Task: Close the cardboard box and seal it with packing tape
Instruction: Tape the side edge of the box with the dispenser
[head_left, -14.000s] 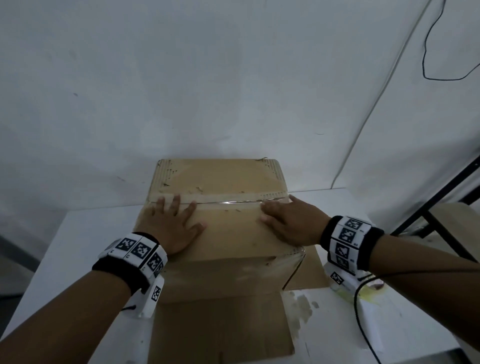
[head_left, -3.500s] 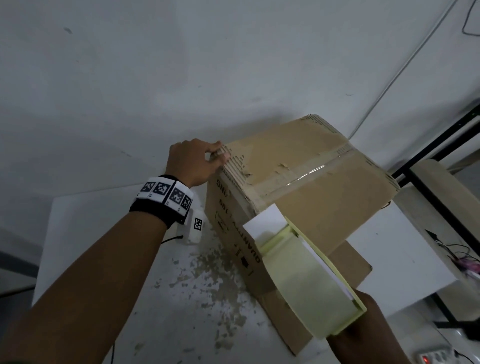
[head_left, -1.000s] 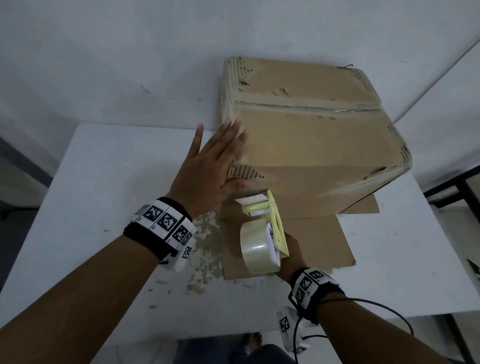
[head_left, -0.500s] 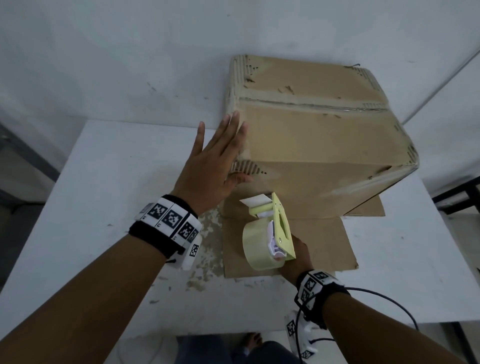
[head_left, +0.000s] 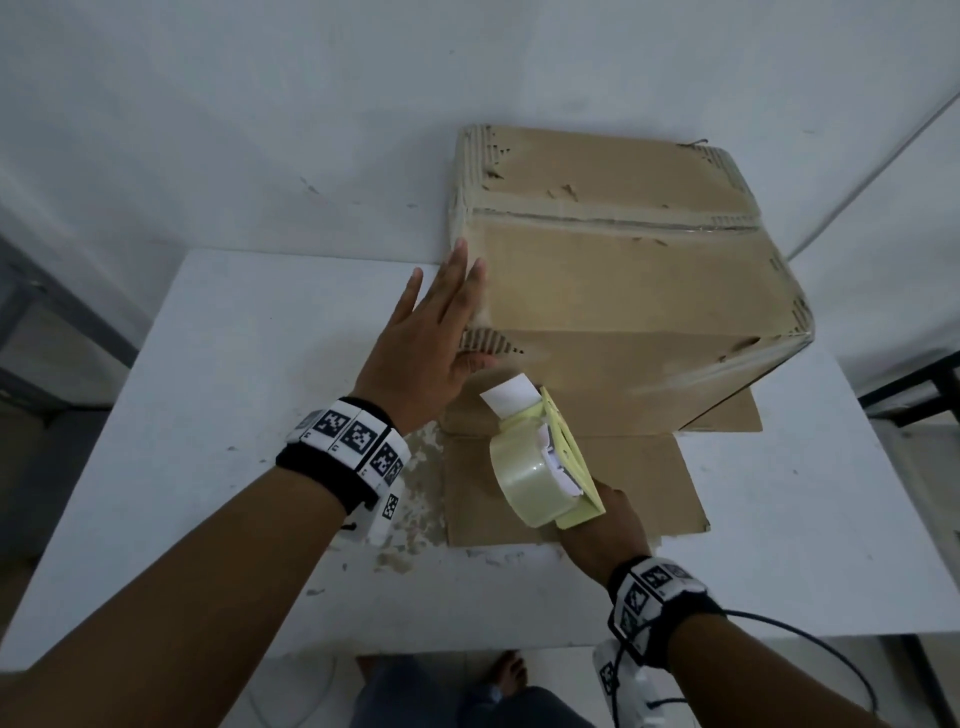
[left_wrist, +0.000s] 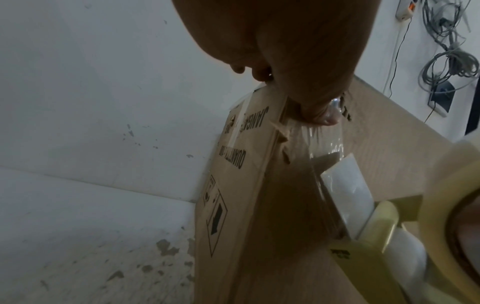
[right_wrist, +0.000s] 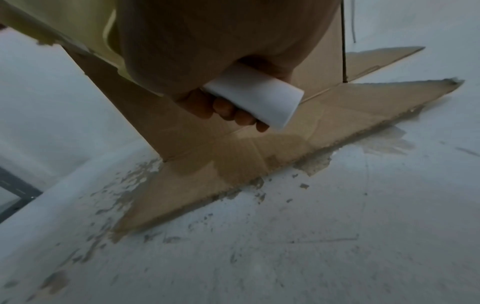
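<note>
The closed cardboard box (head_left: 618, 275) stands on the white table (head_left: 218, 364), with a clear tape strip (head_left: 613, 221) along its top seam. My left hand (head_left: 431, 338) lies flat with straight fingers against the box's near-left corner, and its thumb (left_wrist: 322, 115) presses clear tape onto the front face. My right hand (head_left: 608, 519) grips the white handle (right_wrist: 254, 96) of the yellow tape dispenser (head_left: 545, 457), held just in front of the box's front face. Clear tape (left_wrist: 319, 164) stretches from the dispenser up to the thumb.
The box's lower flaps (head_left: 566, 488) lie spread on the table in front and to the right. The tabletop's coating is chipped near the flap (head_left: 415, 499). A wall (head_left: 260, 130) stands right behind the box. A dark metal frame (head_left: 914, 384) is at the right.
Over the last second the dispenser has stayed low in front of the box while my left hand kept pressing on the corner. Earlier, both hands lay flat on the box top.
</note>
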